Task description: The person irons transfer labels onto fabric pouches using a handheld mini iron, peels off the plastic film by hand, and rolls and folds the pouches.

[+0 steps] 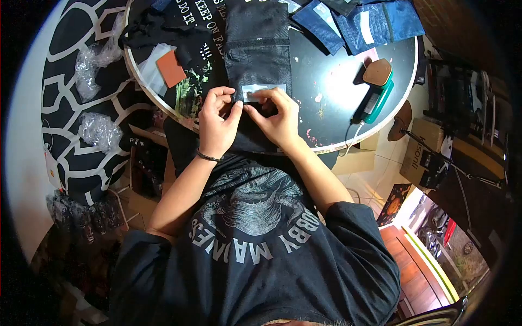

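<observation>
A strip of black fabric point(259, 61), with a seam across it, lies down the middle of the round table. Near its close end sits a small whitish, partly see-through label point(278, 88). My left hand point(218, 120) is closed at the fabric's left edge, thumb and fingertips pinched together beside the label. My right hand point(280, 118) has its fingers curled over the label, with the index fingertip on it and the thumb just below. Those fingers hide part of the label and the fabric's lower edge.
On the round table point(318, 127), a green corded hand iron point(375, 98) lies brown plate up at right. Blue fabric pieces point(380, 26) are at the back right. An orange-brown rectangle point(171, 69) and black cloth point(157, 30) lie left. Crumpled plastic point(100, 132) sits beyond the table.
</observation>
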{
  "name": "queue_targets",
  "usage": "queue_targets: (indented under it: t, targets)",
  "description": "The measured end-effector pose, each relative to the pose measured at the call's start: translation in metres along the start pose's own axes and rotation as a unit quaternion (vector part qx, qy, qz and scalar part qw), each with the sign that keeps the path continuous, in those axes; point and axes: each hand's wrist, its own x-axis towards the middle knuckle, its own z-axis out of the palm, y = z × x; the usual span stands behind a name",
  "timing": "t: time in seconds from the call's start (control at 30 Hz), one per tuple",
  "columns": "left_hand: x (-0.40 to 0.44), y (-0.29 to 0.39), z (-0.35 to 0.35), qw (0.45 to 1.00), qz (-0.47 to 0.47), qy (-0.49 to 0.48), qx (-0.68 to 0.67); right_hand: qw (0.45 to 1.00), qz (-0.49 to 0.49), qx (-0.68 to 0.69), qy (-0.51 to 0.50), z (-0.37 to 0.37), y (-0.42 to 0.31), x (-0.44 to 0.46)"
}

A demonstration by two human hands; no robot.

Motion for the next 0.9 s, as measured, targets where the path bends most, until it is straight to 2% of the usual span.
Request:
queue_targets:
  t: [0.07,0.1,0.2,0.27,0.47,0.6,0.67,0.8,0.9]
  targets:
    - [0.000,-0.002,0.004,0.991,-0.049,0.003,-0.121,1.000,0.030,0.005,0.006,0.003,0.000,-0.001]
    - [0.000,-0.004,0.003,0.989,-0.073,-0.007,-0.130,1.000,0.030,0.005,0.006,0.004,-0.002,0.000]
    - [0.004,-0.015,0.003,0.994,-0.069,0.025,-0.085,1.000,0.023,-0.006,0.017,0.007,-0.004,0.000]
    - [0.005,-0.017,0.003,0.992,-0.083,0.020,-0.093,0.999,-0.009,-0.019,0.025,0.010,0.001,-0.001]
    - [0.003,-0.019,0.010,0.986,-0.071,0.039,-0.146,0.999,-0.003,-0.013,0.035,0.013,0.002,-0.001]
    - [0.002,-0.020,0.009,0.990,-0.068,0.041,-0.117,0.999,-0.001,-0.019,0.030,0.012,-0.001,0.002]
    - [0.001,-0.021,0.009,0.988,-0.071,0.038,-0.128,0.998,0.051,0.007,0.034,0.010,-0.008,0.002]
    - [0.001,-0.023,0.010,0.988,-0.066,0.042,-0.132,0.999,0.028,0.002,0.041,0.008,0.000,0.002]
    - [0.001,-0.021,0.010,0.990,-0.050,0.042,-0.121,0.995,0.078,0.048,0.044,0.009,0.007,-0.001]
